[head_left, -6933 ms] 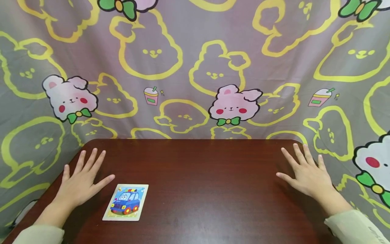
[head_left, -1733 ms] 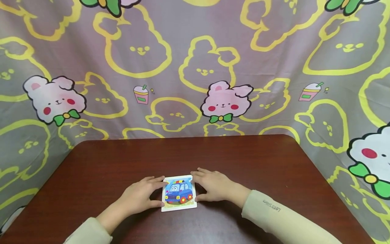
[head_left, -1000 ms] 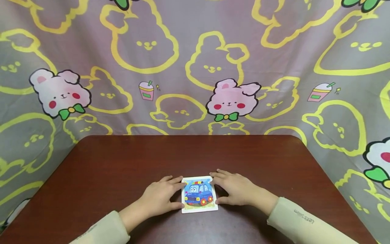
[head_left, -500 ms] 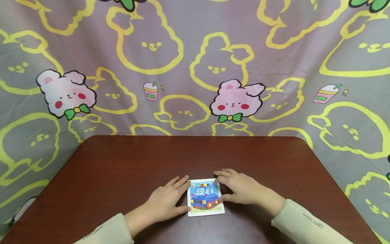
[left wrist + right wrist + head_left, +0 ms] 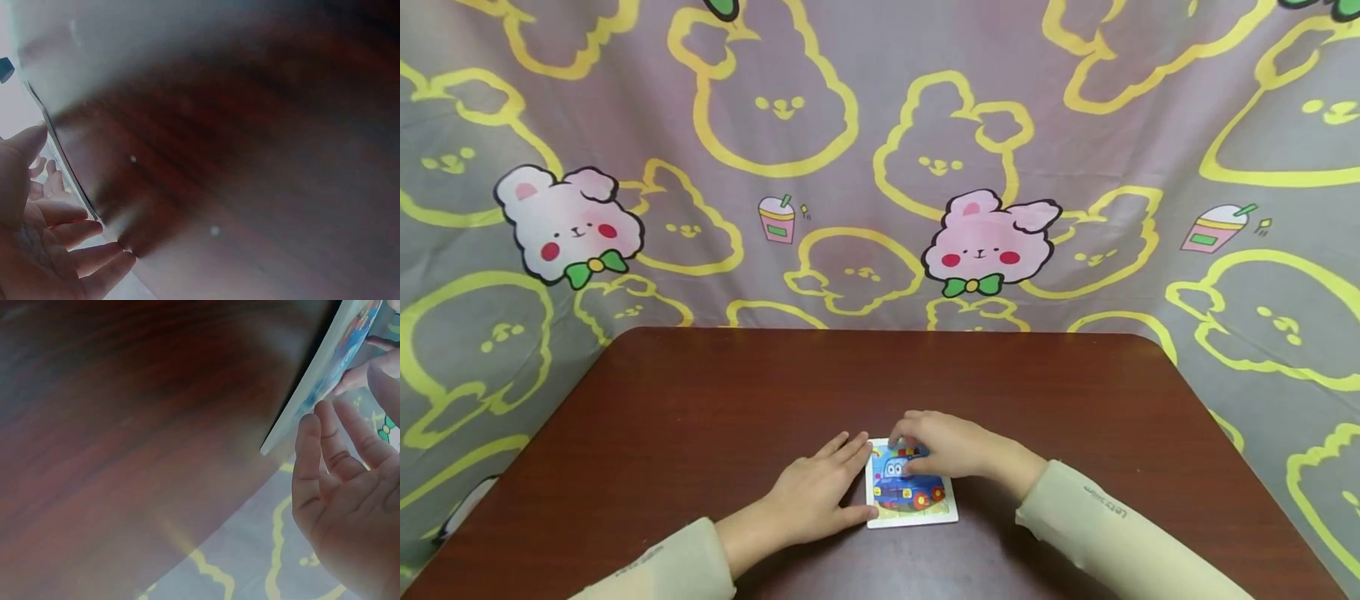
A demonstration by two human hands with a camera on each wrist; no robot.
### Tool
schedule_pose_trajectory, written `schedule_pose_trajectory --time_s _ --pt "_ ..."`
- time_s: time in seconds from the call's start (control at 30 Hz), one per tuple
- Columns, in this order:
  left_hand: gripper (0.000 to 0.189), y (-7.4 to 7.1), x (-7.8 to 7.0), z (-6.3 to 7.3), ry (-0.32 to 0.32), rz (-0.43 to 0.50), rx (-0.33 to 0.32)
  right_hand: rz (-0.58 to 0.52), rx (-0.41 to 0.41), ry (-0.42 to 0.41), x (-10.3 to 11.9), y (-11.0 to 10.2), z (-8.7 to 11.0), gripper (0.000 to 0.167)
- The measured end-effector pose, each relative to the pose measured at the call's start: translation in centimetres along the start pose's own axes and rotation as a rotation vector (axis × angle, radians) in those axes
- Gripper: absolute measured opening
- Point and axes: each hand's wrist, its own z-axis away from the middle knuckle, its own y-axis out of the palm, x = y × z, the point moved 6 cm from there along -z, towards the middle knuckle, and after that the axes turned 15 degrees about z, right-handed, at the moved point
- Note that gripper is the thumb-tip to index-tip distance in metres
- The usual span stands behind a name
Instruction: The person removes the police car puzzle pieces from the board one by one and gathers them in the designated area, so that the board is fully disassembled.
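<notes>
A small picture puzzle [image 5: 913, 505], with a pale frame and a blue cartoon car, lies flat on the table. My left hand [image 5: 811, 500] rests at its left side, thumb and fingertips touching the frame. In the left wrist view the frame's thin edge [image 5: 65, 159] runs along the fingers of that left hand [image 5: 44, 250]. Over the upper part of the picture is my right hand [image 5: 953, 447], hiding the car's roof and the top right corner. The right wrist view has the right hand [image 5: 362, 494] with loosely bent fingers close to the puzzle's face [image 5: 344, 356]; I see no piece in them.
The dark red-brown table [image 5: 760, 375] has rounded far corners. A grey-pink curtain [image 5: 842, 192] with yellow outlines and cartoon rabbits hangs behind it and along both sides.
Earlier the puzzle lay at the left with both hands spread apart; it has since moved to the middle between them. In the last half second my right hand has shifted left over the picture.
</notes>
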Motion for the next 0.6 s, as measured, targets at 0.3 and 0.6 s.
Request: schedule_pose_trajectory --time_s 0.3,0.6 --pt "0.083 -0.4 -0.1 0.0 0.009 -0.005 -0.011 -0.088 0.053 -0.022 0.2 0.4 -1.6 0.029" --pt "0.083 -0.3 0.4 -0.2 0.01 0.004 -0.016 -0.102 0.046 -0.007 0.5 0.6 -2.2 0.025"
